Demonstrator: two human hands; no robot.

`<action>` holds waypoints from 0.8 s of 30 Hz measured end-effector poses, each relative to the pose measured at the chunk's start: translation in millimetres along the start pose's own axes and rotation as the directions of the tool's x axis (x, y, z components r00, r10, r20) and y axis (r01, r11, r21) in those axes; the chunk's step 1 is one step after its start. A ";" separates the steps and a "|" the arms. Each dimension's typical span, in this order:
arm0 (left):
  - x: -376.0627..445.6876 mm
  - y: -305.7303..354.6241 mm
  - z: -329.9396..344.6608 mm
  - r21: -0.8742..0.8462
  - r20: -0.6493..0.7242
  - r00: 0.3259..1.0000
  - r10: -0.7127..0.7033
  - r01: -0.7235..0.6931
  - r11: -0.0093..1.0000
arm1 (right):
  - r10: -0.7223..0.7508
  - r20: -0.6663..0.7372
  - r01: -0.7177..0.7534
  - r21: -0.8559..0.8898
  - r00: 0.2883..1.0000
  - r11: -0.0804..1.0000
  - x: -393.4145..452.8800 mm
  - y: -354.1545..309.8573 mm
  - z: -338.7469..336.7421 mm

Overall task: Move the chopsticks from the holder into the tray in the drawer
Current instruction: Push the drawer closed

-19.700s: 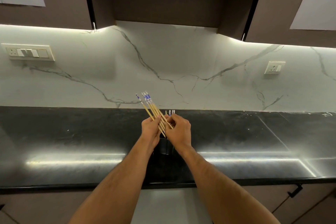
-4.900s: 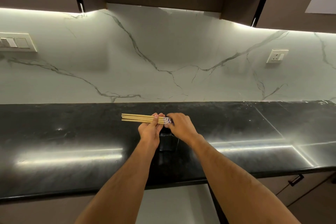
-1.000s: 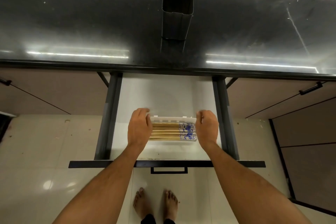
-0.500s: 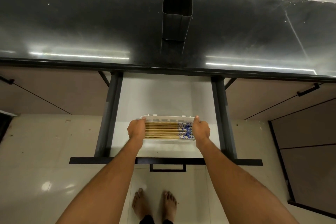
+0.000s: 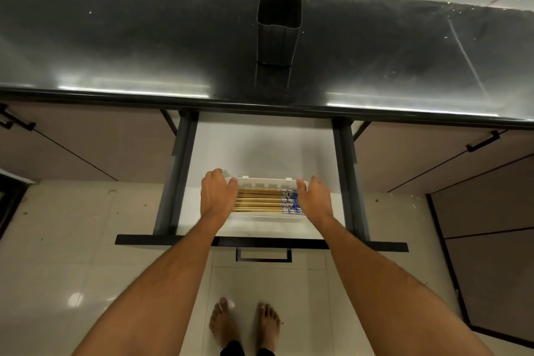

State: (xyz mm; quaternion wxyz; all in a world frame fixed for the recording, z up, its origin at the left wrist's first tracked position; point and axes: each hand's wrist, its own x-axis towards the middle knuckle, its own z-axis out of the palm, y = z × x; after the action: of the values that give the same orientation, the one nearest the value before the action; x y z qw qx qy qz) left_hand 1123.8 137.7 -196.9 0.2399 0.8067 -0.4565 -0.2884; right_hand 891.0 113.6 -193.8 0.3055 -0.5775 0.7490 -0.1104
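In tray (image 5: pixel 267 181), chopsticks (image 5: pixel 264 201) seemingly between fingers (image 5: pixel 222 182)

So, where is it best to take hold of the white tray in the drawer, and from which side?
Probably by its two short ends, from above: the tray lies flat and crosswise, chopsticks fill its middle, and left hand and right hand sit at those ends.
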 end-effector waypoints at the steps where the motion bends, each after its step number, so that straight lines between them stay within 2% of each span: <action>1: -4.6 5.2 -2.2 0.046 -0.026 0.997 0.067 -0.066 0.997 | -0.062 0.000 0.062 -0.064 0.998 0.996 -4.1 -1.6 -2.8; 3: -15.8 15.2 -6.1 0.133 -0.065 0.975 0.214 -0.204 0.970 | -0.190 -0.005 0.186 -0.171 0.982 0.967 -14.0 -4.8 -8.3; 6: -37.1 23.0 -9.8 0.269 -0.080 0.892 0.444 -0.410 0.872 | -0.382 0.003 0.361 -0.334 0.924 0.871 -31.3 -8.0 -14.6; 10: -67.1 21.6 -12.5 0.385 -0.023 0.799 0.601 -0.548 0.743 | -0.510 -0.032 0.438 -0.469 0.859 0.767 -59.9 -7.4 -19.4; 15: -106.1 10.6 -16.0 0.399 0.021 0.735 0.678 -0.628 0.668 | -0.582 -0.112 0.457 -0.509 0.805 0.730 -101.5 -2.0 -18.6; 21: -156.8 -15.7 -20.2 0.326 0.008 0.729 0.685 -0.649 0.687 | -0.611 -0.153 0.484 -0.476 0.777 0.734 -158.8 13.4 -4.3; 24: -183.8 -35.1 -21.5 0.354 -0.007 0.692 0.722 -0.673 0.649 | -0.645 -0.162 0.507 -0.489 0.747 0.710 -185.4 27.0 8.1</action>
State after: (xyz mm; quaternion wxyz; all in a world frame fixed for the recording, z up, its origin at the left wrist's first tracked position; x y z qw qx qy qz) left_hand 1082.9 317.5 -159.1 0.2293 0.6148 -0.7539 -0.0341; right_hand 901.4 296.3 -153.0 -0.0013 -0.8095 0.5720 -0.1325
